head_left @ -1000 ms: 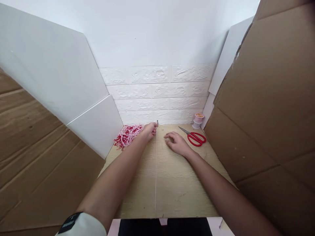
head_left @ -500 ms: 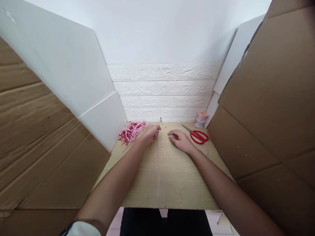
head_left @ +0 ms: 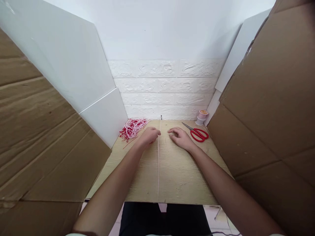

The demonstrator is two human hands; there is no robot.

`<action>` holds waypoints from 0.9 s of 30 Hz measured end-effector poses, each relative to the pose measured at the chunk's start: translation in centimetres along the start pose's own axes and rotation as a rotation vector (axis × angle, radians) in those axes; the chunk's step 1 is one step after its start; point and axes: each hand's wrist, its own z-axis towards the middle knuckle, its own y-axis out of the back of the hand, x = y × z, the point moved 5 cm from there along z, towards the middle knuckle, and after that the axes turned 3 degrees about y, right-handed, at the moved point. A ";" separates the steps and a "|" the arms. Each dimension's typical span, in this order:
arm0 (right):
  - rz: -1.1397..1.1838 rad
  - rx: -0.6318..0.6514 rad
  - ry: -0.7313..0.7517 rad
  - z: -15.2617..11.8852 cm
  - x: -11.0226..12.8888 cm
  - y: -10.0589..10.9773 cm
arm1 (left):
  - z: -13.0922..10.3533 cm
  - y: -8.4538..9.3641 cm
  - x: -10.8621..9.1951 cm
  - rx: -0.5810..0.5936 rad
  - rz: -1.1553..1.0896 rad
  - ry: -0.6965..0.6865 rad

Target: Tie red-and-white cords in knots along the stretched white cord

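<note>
A pale cord (head_left: 158,167) runs from a small dark nail (head_left: 161,117) at the back of the board down to its front edge. My left hand (head_left: 150,135) is closed on this cord a little in front of the nail, thumb and forefinger pinching it. To the right of the cord, my right hand (head_left: 180,137) hovers low over the board with its fingers curved and apart, nothing visible in them. Red-handled scissors (head_left: 199,133) lie just beyond the right hand, blades toward the back left.
A tangled heap of red and pale pink cord (head_left: 133,128) lies at the back left of the wooden board (head_left: 187,177). Two stacked thread spools (head_left: 202,117) stand at the back right. Cardboard walls (head_left: 261,131) flank both sides, and a white brick-patterned wall (head_left: 167,86) closes the back.
My left hand has slid slightly along the cord toward me, away from the nail. The right hand keeps its place and pose. The whole view has shifted a little.
</note>
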 end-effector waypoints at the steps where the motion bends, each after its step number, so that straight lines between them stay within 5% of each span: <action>1: 0.003 0.001 0.003 0.0 0.0 0.0 | -0.4 0.1 0.1 0.007 0.041 -0.005; 15: -0.013 -0.028 0.041 -0.3 0.7 0.6 | -6.1 0.1 2.2 0.096 0.344 -0.049; 22: -0.149 -0.134 0.060 -0.2 4.3 2.4 | -8.1 -0.5 4.5 0.094 0.299 -0.048; 27: -0.063 0.227 -0.097 -0.6 7.7 1.4 | -9.8 -0.9 5.1 0.083 0.309 -0.024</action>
